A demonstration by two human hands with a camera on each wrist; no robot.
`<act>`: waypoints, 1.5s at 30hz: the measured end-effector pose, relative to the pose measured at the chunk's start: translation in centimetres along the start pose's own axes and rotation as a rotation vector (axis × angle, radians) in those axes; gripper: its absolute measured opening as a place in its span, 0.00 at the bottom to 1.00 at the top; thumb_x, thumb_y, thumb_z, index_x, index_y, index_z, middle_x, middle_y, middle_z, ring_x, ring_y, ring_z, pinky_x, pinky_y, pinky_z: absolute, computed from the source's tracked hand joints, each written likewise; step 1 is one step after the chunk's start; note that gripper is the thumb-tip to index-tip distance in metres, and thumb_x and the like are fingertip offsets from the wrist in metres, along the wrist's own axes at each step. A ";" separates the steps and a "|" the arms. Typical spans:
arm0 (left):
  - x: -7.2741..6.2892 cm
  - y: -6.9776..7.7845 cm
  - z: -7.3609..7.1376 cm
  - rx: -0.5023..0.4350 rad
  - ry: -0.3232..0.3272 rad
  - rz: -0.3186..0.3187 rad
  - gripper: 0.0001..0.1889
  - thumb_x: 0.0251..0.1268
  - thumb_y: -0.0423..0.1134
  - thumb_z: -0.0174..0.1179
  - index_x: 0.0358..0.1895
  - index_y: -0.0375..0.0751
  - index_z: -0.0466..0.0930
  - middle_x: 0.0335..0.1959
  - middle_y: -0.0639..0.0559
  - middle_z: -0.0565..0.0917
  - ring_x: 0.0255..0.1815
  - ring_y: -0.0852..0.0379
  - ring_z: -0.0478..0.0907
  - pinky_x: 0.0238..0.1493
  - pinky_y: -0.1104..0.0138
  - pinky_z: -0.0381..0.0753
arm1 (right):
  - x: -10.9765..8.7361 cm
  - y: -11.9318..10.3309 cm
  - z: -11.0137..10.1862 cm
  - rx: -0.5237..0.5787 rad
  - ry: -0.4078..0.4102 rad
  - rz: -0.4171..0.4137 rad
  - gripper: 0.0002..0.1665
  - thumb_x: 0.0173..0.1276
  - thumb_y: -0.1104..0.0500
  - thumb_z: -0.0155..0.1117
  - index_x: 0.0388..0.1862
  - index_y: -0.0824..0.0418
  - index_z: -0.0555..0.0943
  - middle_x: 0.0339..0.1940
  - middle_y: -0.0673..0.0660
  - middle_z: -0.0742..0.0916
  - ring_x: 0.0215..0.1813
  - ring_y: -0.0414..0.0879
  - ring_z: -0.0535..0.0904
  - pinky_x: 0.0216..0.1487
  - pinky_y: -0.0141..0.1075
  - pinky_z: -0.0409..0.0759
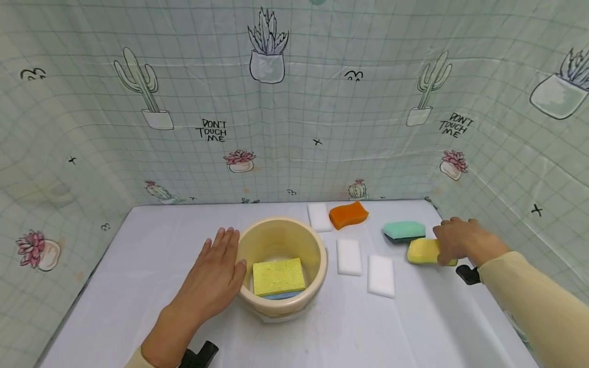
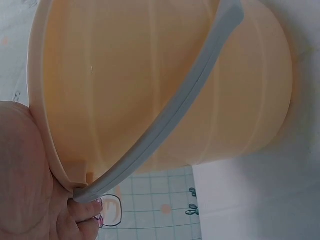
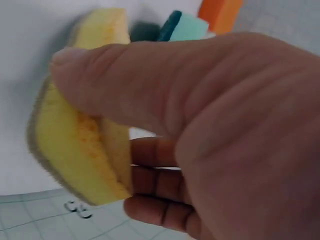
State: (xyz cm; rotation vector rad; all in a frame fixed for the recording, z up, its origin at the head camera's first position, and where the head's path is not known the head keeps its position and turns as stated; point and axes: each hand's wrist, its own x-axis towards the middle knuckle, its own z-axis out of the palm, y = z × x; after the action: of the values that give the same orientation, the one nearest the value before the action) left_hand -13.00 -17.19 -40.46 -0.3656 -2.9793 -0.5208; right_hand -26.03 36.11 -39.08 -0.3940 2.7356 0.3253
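My left hand (image 1: 213, 273) lies with straight fingers against the left rim of a cream bucket (image 1: 281, 306). In the left wrist view, its fingers touch the rim where the grey handle (image 2: 170, 115) joins. A yellow sponge (image 1: 278, 276) rests inside the bucket, on top of something blue (image 1: 282, 295). At the right, my right hand (image 1: 469, 240) pinches a yellow sponge (image 1: 422, 251) between thumb and fingers. In the right wrist view, this sponge (image 3: 65, 145) has a greyish scouring layer on one side. Part of it is covered by the thumb.
Just behind the held sponge is a mint-green sponge (image 1: 405, 229) with a dark base. An orange sponge (image 1: 348, 214) lies at the back beside a white block (image 1: 319, 217). Two more white blocks (image 1: 349, 257) sit right of the bucket. Patterned cloth (image 1: 294, 117) walls surround the table.
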 end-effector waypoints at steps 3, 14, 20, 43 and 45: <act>0.0 0.0 0.0 0.001 0.006 0.002 0.34 0.84 0.45 0.45 0.82 0.27 0.55 0.84 0.33 0.59 0.87 0.37 0.51 0.85 0.41 0.50 | -0.7 -1.3 -1.4 0.047 -0.058 -0.036 0.33 0.50 0.49 0.79 0.48 0.70 0.83 0.44 0.63 0.86 0.47 0.61 0.79 0.51 0.61 0.80; -0.1 0.0 0.1 0.001 0.034 0.013 0.33 0.84 0.45 0.45 0.82 0.26 0.56 0.83 0.31 0.61 0.86 0.36 0.53 0.85 0.40 0.51 | -2.1 -5.8 -5.7 0.177 0.146 -0.212 0.36 0.55 0.45 0.80 0.54 0.68 0.84 0.43 0.56 0.84 0.44 0.51 0.75 0.46 0.48 0.79; -0.2 0.2 0.0 0.012 0.037 0.005 0.33 0.85 0.44 0.45 0.82 0.27 0.56 0.82 0.31 0.62 0.86 0.36 0.53 0.84 0.40 0.52 | -1.7 -9.7 -7.8 0.180 0.600 -0.256 0.36 0.58 0.48 0.80 0.57 0.70 0.81 0.48 0.64 0.84 0.48 0.59 0.75 0.48 0.51 0.77; 0.0 0.3 0.2 0.031 0.033 0.007 0.33 0.83 0.44 0.44 0.81 0.26 0.57 0.82 0.31 0.62 0.86 0.35 0.54 0.84 0.40 0.52 | 1.8 -26.4 -8.2 -0.015 0.575 -0.594 0.37 0.61 0.37 0.75 0.63 0.57 0.81 0.58 0.53 0.85 0.60 0.50 0.75 0.58 0.43 0.75; 0.0 0.3 0.2 0.036 0.030 0.009 0.33 0.83 0.44 0.44 0.81 0.26 0.57 0.82 0.31 0.62 0.86 0.35 0.54 0.84 0.40 0.52 | 2.0 -26.6 -8.0 -0.037 0.566 -0.598 0.37 0.62 0.37 0.75 0.63 0.56 0.81 0.58 0.53 0.85 0.60 0.50 0.75 0.57 0.43 0.75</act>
State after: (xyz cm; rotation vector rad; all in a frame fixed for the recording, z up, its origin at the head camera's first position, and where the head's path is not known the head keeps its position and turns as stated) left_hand -12.97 -16.86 -40.54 -0.3639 -2.9521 -0.4672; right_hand -22.04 8.60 -37.16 -1.4606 2.9409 0.1067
